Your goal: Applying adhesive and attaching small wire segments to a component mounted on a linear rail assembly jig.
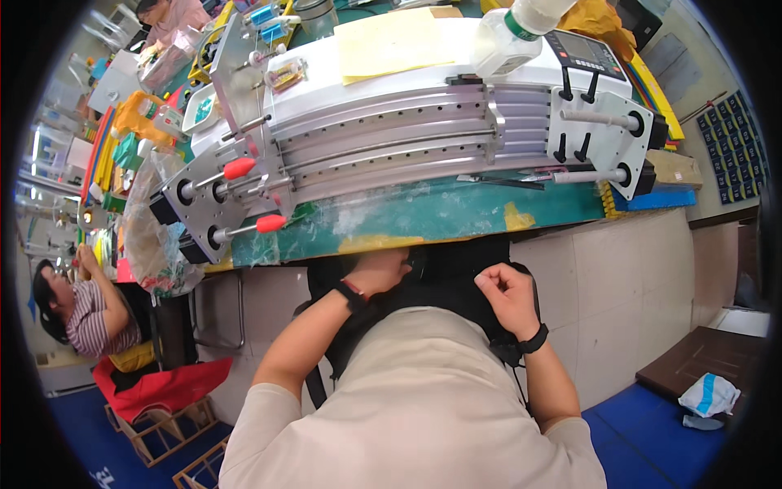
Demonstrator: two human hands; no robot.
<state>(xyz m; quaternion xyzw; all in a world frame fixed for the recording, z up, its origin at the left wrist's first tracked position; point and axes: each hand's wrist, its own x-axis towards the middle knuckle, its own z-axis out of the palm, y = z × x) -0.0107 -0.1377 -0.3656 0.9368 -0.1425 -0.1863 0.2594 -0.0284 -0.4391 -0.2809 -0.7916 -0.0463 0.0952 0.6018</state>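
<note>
Both hands are over my lap, below the table's front edge. My left hand (380, 274) is closed against the dark cloth (440, 281) over my thighs, with its fingers curled inward and slightly blurred. My right hand (508, 298) is raised beside the right thigh, its thumb and fingers drawn together in a pinch. Anything in either hand is too small or too hidden to make out. On the table beyond stands a metal linear-rail frame (391, 147) with long rods, end plates and black motors. Two red-tipped rods (239, 168) stick out at its left end.
The green tabletop (375, 213) has yellow tape along its edge. A tweezer-like tool (505, 181) lies there. Behind are a white bottle (509, 41), yellow paper (395, 45) and a keypad device (582, 53). A plastic bag (159, 236) hangs at the left. Another person (90, 310) sits farther left.
</note>
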